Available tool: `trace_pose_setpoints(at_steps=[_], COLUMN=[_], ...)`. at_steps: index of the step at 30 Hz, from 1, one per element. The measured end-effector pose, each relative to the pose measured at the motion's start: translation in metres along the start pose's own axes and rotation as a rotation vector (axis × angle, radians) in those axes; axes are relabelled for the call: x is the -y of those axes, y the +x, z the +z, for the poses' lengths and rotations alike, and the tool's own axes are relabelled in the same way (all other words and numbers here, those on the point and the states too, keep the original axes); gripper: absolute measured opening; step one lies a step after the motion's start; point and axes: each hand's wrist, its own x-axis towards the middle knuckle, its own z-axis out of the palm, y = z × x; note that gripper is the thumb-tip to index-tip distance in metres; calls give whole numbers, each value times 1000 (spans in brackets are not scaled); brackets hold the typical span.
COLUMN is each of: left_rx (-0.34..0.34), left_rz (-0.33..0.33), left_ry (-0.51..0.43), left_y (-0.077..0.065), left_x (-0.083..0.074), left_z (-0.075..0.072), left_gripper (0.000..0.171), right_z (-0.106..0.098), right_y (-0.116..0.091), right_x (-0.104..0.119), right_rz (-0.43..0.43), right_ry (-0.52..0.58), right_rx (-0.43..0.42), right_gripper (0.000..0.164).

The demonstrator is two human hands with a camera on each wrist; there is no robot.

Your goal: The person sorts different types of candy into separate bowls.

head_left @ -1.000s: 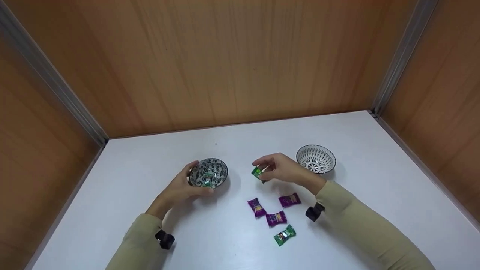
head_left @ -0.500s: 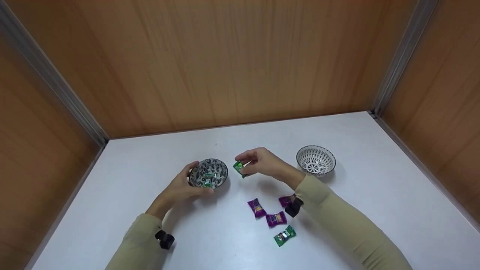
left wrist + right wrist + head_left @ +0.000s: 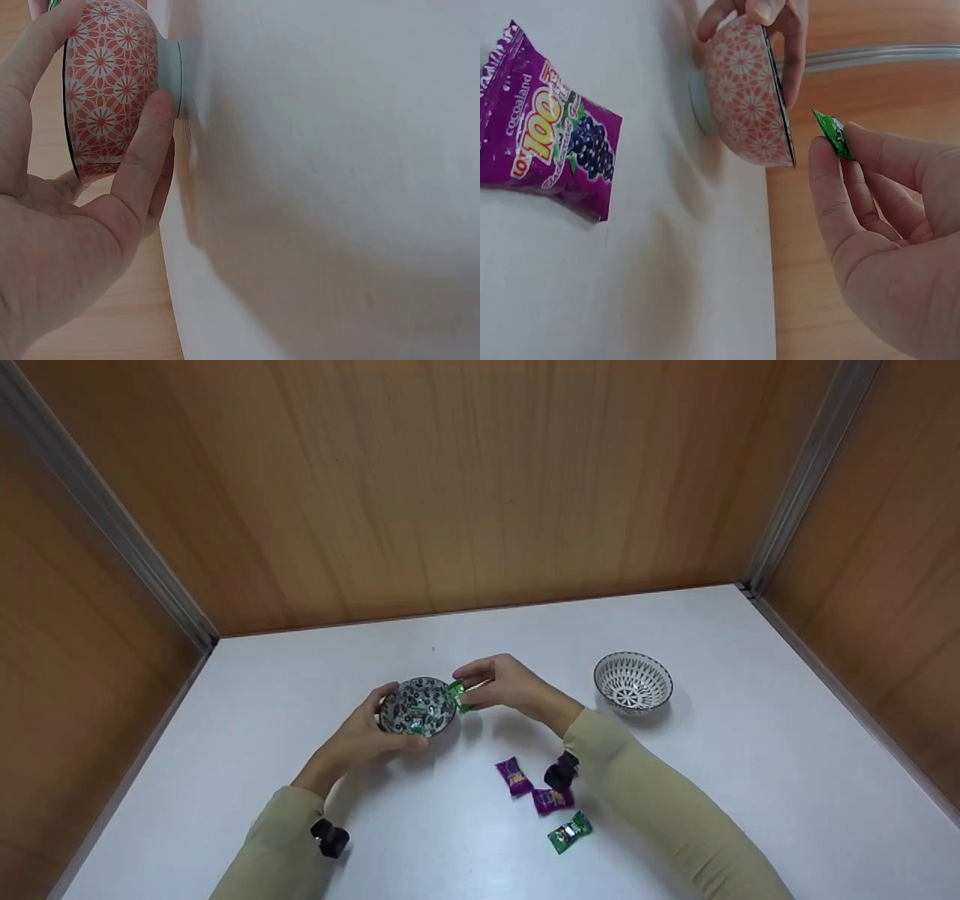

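My left hand (image 3: 369,736) grips a small bowl (image 3: 433,690) from its left side, thumb at the near edge. Its inside is dark floral; outside, the left wrist view shows a red-and-white flower pattern on the bowl (image 3: 112,82) and a pale foot at the table. Green-wrapped candy (image 3: 417,721) lies inside. My right hand (image 3: 514,690) pinches another green candy packet (image 3: 832,135) between thumb and fingers. In the right wrist view it is held just above the rim; in the head view it overlaps the bowl's right edge.
A second bowl (image 3: 651,690), black-and-white patterned, stands at the right on the white table (image 3: 750,697). Nearer me lie purple grape candy packets (image 3: 514,777) and a green packet (image 3: 570,832). The right wrist camera (image 3: 562,772) partly covers the purple ones. Wooden panels (image 3: 480,495) enclose the table.
My right hand has carried the green candy packet leftward, from between the two bowls to the rim of the left one. My left hand and its bowl have stayed in place.
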Motion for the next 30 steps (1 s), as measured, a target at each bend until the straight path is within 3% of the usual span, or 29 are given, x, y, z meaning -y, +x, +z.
trace_pose_setpoints(at_steps=[14,30], left_rx=[-4,-4], left_rz=[-13,1], left_ry=[28,21], left_y=[0,1], left_x=[-1,-1], left_z=[1,1], left_gripper=[115,114], right_z=[12,13], right_y=[9,11], right_x=[-3,-10], right_rz=[12,8], right_ry=[40,178], right_rx=[-50,-58], right_gripper=[41,41])
